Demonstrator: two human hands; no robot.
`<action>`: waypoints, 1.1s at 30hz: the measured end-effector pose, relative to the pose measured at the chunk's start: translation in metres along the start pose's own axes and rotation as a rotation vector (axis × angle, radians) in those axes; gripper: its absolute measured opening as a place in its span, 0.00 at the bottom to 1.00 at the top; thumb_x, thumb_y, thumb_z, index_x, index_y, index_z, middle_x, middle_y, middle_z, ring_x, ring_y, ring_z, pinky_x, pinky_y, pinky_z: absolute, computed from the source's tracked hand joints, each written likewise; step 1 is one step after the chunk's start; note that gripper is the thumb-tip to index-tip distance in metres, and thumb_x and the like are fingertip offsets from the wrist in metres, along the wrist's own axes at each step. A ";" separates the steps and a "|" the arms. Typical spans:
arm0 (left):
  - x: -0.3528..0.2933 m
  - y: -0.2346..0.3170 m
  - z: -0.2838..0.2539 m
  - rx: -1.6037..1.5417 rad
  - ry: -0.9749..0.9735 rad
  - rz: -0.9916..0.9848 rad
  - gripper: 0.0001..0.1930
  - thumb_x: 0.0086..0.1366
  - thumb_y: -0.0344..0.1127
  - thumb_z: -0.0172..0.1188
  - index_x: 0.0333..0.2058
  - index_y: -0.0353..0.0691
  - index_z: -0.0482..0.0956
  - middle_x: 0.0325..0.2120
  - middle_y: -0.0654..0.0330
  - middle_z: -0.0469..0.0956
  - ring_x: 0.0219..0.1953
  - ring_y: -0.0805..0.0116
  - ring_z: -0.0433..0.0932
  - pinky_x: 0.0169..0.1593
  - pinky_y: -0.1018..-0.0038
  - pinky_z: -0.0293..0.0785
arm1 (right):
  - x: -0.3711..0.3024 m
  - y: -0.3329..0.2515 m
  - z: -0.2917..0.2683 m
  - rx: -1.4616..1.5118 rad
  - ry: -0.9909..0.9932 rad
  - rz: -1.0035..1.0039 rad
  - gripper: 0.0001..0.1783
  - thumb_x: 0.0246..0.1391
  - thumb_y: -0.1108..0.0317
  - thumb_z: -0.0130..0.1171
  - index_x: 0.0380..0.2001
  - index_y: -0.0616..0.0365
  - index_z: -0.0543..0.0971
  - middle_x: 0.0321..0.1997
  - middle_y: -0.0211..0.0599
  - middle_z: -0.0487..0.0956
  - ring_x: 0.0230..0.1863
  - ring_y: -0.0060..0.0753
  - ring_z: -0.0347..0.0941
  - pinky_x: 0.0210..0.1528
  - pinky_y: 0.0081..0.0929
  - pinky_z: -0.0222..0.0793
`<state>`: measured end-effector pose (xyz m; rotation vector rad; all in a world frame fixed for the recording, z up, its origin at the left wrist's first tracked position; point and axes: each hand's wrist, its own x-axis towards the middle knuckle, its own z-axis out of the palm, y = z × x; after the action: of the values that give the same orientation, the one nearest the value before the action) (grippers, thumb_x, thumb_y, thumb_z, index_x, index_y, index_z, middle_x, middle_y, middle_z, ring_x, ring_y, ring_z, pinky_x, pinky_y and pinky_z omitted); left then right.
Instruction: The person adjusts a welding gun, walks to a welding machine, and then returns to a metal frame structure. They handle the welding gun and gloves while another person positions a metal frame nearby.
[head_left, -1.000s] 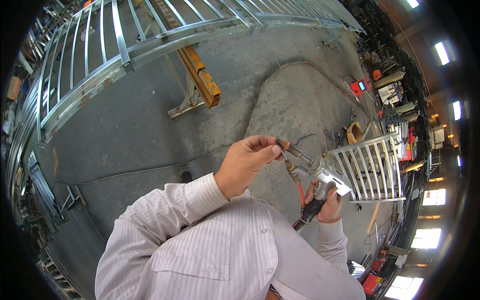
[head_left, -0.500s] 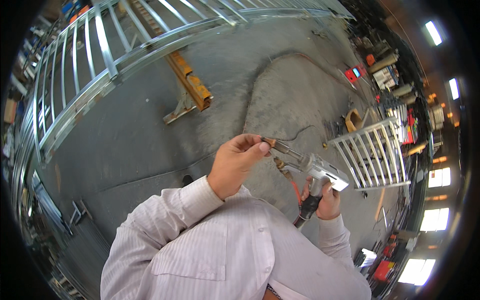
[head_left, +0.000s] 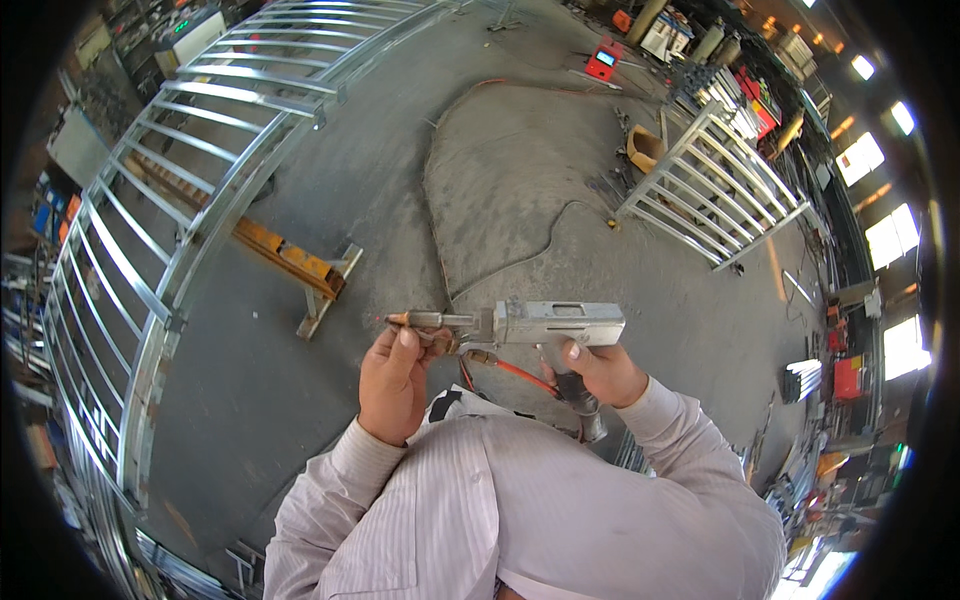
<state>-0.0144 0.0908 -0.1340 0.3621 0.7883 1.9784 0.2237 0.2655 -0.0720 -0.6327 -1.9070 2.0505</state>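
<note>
A silver handheld welding gun [head_left: 560, 322] lies level across the front of my body, its copper-coloured nozzle [head_left: 403, 319] pointing left. My right hand [head_left: 606, 376] is closed around its dark grip, thumb up against the silver body. At the other end my left hand [head_left: 390, 388] pinches the nozzle between thumb and fingers. Below the barrel sits a brass fitting [head_left: 480, 356], from which a thin red hose [head_left: 525, 379] runs back toward the grip. A thick dark cable sleeve hangs below my right hand.
A long galvanized railing frame [head_left: 165, 318] curves along the left, resting on a rusty orange beam stand [head_left: 290, 262]. A smaller metal rack [head_left: 715, 190] stands at right, near a cardboard box [head_left: 644, 148] and a red device [head_left: 604, 60]. A dark cable [head_left: 430, 190] loops over the grey floor.
The gun has swung from a slant to nearly level. My left hand has moved left and down, still at the nozzle. The whole view has turned, shifting the surroundings.
</note>
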 end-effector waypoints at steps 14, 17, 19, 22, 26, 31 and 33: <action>0.042 -0.023 0.021 0.266 -0.189 -0.373 0.18 0.77 0.40 0.62 0.56 0.32 0.82 0.52 0.49 0.86 0.53 0.55 0.84 0.62 0.57 0.77 | -0.036 -0.009 -0.054 -0.020 0.286 -0.130 0.24 0.76 0.53 0.59 0.61 0.63 0.80 0.41 0.28 0.81 0.40 0.23 0.73 0.45 0.28 0.74; 0.070 -0.049 0.035 0.328 -0.252 -0.408 0.17 0.78 0.40 0.60 0.55 0.31 0.83 0.50 0.49 0.86 0.51 0.56 0.85 0.59 0.60 0.78 | -0.058 -0.002 -0.083 -0.080 0.426 -0.042 0.23 0.76 0.54 0.60 0.60 0.63 0.80 0.40 0.28 0.80 0.40 0.24 0.73 0.44 0.29 0.73; 0.091 -0.068 0.045 0.415 -0.211 -0.486 0.17 0.79 0.39 0.59 0.55 0.31 0.83 0.50 0.50 0.86 0.51 0.57 0.85 0.57 0.62 0.79 | -0.068 0.005 -0.105 0.017 0.495 -0.103 0.19 0.76 0.55 0.59 0.53 0.63 0.81 0.38 0.29 0.80 0.39 0.24 0.73 0.43 0.29 0.73; 0.109 -0.086 0.052 0.538 -0.121 -0.612 0.17 0.79 0.39 0.58 0.54 0.31 0.83 0.50 0.52 0.86 0.49 0.61 0.85 0.55 0.65 0.79 | -0.087 0.016 -0.136 0.101 0.562 -0.062 0.17 0.76 0.58 0.59 0.49 0.64 0.81 0.36 0.30 0.80 0.38 0.24 0.74 0.43 0.30 0.73; 0.164 -0.110 0.061 0.712 0.000 -0.733 0.16 0.79 0.39 0.57 0.53 0.33 0.83 0.49 0.56 0.87 0.48 0.66 0.85 0.53 0.69 0.78 | -0.108 0.034 -0.175 0.121 0.677 -0.106 0.20 0.76 0.57 0.60 0.52 0.66 0.79 0.36 0.31 0.80 0.37 0.25 0.77 0.42 0.31 0.75; 0.244 -0.152 0.062 0.779 -0.004 -0.792 0.14 0.80 0.39 0.55 0.52 0.35 0.81 0.47 0.58 0.86 0.46 0.67 0.84 0.53 0.70 0.77 | -0.109 0.058 -0.225 0.171 0.844 0.024 0.25 0.75 0.54 0.62 0.57 0.67 0.77 0.38 0.32 0.81 0.38 0.26 0.78 0.40 0.29 0.76; 0.278 -0.177 0.055 0.805 -0.007 -0.855 0.13 0.80 0.39 0.55 0.52 0.36 0.81 0.47 0.59 0.86 0.46 0.69 0.84 0.52 0.71 0.77 | -0.096 0.068 -0.249 0.165 0.868 0.055 0.24 0.75 0.54 0.62 0.57 0.67 0.77 0.38 0.32 0.81 0.38 0.26 0.78 0.39 0.29 0.76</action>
<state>-0.0093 0.4117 -0.2272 0.3951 1.4301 0.8136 0.4351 0.4302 -0.1358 -1.2703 -1.2057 1.5301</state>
